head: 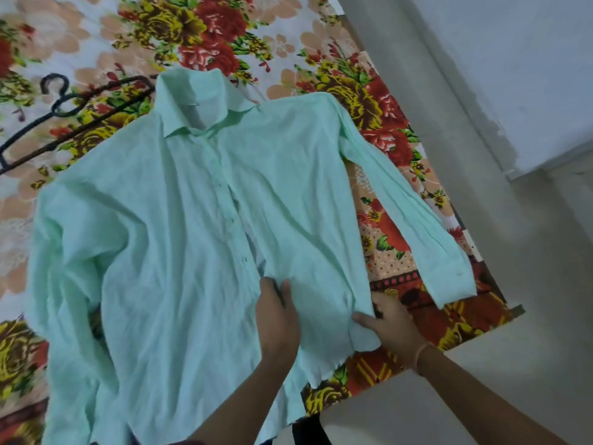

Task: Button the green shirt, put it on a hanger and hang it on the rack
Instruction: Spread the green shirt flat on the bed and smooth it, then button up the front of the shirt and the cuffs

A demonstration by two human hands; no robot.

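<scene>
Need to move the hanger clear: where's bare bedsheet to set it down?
Bare bedsheet runs above the hanger and the green shirt, and between shirt body and its outstretched sleeve. Crowded at the hem, where left hand and right hand grip.

A home bedroom: a bed under a floral bedsheet (224, 33) set beside plain painted walls (513, 75).

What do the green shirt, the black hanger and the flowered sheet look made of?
The green shirt: thin woven cloth, perhaps cotton or a blend, matte; it wrinkles finely. The hanger: thin dark bars with a hook, likely coated metal or plastic; the look leaves it open. The flowered sheet: printed fabric, matte, lying flat.
</scene>
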